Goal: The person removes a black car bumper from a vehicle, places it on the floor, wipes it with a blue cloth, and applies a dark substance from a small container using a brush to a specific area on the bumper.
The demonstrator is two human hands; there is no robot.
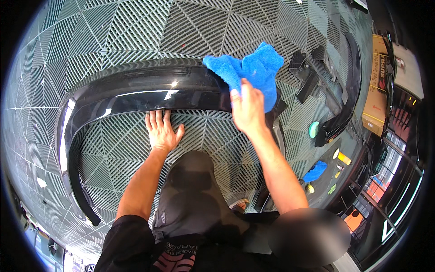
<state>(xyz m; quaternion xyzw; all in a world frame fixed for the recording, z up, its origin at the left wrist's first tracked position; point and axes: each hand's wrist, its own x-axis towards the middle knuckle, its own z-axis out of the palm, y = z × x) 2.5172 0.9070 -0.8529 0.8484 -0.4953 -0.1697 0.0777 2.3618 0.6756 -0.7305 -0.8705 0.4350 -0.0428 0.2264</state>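
A glossy black curved arch-shaped trim piece lies across the grated floor tiles in front of me, its left leg curving down toward me. My left hand has its fingers spread, with the fingertips at the inner lower edge of the arch's middle; whether they grip the edge or rest on the floor I cannot tell. My right hand grips a fluffy blue microfiber cloth on the right part of the arch, covering some of that glossy surface. My dark-clad knee is between my forearms.
Other black trim pieces lie to the right, with a green round pad, a yellow bottle and another blue cloth. A long cardboard box lies at the far right. Grated tiles cover the floor.
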